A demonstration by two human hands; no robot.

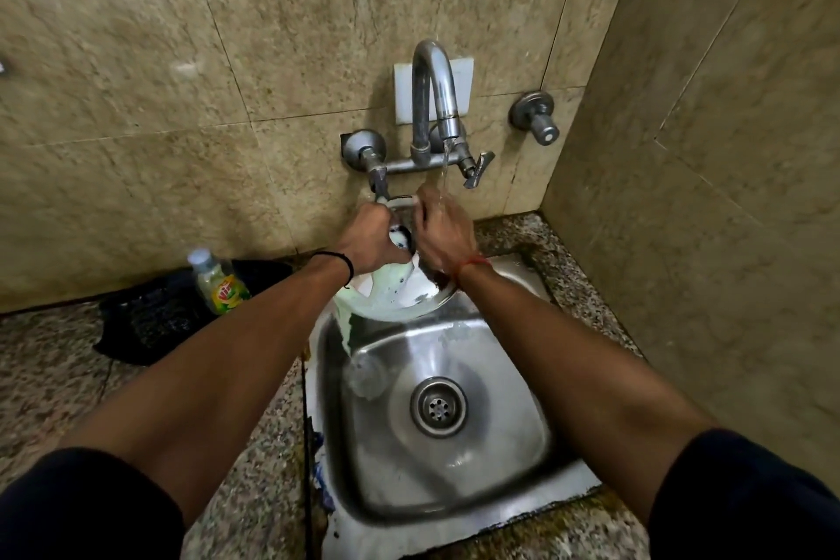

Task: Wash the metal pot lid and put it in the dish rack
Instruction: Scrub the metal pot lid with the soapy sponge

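left hand (370, 241) grip closed on soapy lid (400, 291) | right hand (443, 234) grip unclear, under tap (434, 105) stream | bottle (218, 282), black rack (150, 318) on left bench (68, 377)

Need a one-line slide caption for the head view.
Both hands hold the soapy metal pot lid under the running tap, above the steel sink.

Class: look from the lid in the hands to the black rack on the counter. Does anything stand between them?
Yes. A dish soap bottle stands at the near edge of the black rack, between it and the lid held over the sink.
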